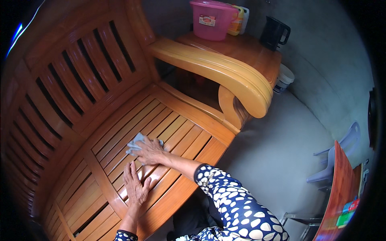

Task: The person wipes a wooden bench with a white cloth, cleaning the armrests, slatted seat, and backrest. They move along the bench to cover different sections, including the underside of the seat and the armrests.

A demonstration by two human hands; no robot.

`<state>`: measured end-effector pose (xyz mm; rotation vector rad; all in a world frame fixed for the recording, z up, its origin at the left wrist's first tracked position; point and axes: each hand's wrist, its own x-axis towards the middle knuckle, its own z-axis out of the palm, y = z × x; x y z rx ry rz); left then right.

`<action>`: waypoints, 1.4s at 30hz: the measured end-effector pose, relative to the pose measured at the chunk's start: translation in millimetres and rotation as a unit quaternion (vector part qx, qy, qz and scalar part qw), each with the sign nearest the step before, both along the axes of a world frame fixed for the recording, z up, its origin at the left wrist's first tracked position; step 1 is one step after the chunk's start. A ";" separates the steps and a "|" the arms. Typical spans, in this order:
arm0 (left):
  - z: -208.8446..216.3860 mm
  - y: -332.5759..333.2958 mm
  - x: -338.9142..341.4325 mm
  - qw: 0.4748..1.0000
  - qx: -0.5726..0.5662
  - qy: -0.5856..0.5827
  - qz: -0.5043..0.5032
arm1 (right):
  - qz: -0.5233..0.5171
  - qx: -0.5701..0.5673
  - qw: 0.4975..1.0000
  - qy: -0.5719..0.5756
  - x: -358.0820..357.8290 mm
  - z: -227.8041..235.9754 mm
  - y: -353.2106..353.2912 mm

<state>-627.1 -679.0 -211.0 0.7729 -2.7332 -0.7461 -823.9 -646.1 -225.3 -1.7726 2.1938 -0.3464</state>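
Observation:
A wooden slatted bench (197,150) with a tall slatted back and a curved armrest (225,72) fills the left and middle of the view. On its seat my right hand (150,153) presses a crumpled light blue-grey cloth (138,141) against the slats, fingers bent over it. Nearer to me, my left hand (136,188) rests on the seat with fingers stretched out and holds nothing. Part of the cloth is hidden beneath the right hand.
Behind the armrest, a wooden side table (241,54) bears a pink bucket (213,24), a yellow jug (236,22) and a black kettle (273,34). A white pail (285,76) stands beside it. Farther right are a plastic chair (326,168) and a reddish wooden table (339,180).

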 end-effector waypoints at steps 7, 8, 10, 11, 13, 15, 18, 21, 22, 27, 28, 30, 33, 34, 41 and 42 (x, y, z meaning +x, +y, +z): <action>7.9 2.0 -2.2 0.995 -0.029 -0.085 -0.038 | -0.025 -0.174 0.980 0.095 38.6 13.1 102.8; 9.4 2.5 -1.6 0.995 -0.036 -0.080 -0.054 | -0.046 -0.178 0.976 0.117 39.5 14.9 118.0; 14.4 6.7 -1.7 0.992 -0.042 -0.099 -0.069 | -0.097 -0.181 0.967 0.152 35.1 22.8 143.4; 13.7 5.9 0.1 0.991 -0.055 -0.102 -0.073 | -0.125 -0.181 0.962 0.164 31.5 26.9 151.5; 11.3 3.5 3.6 0.988 -0.064 -0.114 -0.080 | -0.205 -0.119 0.961 0.145 23.7 25.0 163.4; 11.5 5.6 2.7 0.986 -0.065 -0.129 -0.085 | -0.266 -0.133 0.939 0.172 9.3 26.4 177.4; 10.7 8.6 1.9 0.982 -0.075 -0.145 -0.091 | -0.373 -0.132 0.898 0.194 -15.1 19.4 199.8; 9.8 6.6 5.7 0.980 -0.089 -0.149 -0.093 | -0.476 -0.096 0.844 0.229 -26.5 20.7 216.4; 10.1 7.7 4.3 0.981 -0.087 -0.149 -0.093 | -0.502 -0.097 0.828 0.230 -32.0 20.7 227.6; 11.3 7.9 1.8 0.980 -0.072 -0.160 -0.095 | -0.721 -0.043 0.689 0.057 -52.1 23.0 286.3; 9.9 10.2 1.1 0.981 -0.066 -0.155 -0.100 | -0.717 -0.167 0.676 0.006 -59.3 23.7 318.0; 8.2 14.1 -2.6 0.981 -0.055 -0.153 -0.107 | -0.669 -0.346 0.656 0.058 -72.0 41.1 364.4; 17.2 3.8 3.9 0.979 -0.082 -0.163 -0.090 | -0.555 -0.465 0.662 0.194 -79.4 123.1 340.4; 19.2 3.0 4.5 0.979 -0.082 -0.165 -0.092 | -0.544 -0.466 0.664 0.214 -87.2 148.4 330.3; 16.5 6.0 -3.1 0.979 -0.041 -0.170 -0.102 | -0.479 -0.372 0.751 0.261 -168.2 182.2 303.7; 18.3 4.6 -3.7 0.978 -0.045 -0.178 -0.099 | -0.465 -0.338 0.774 0.264 -178.5 187.6 300.7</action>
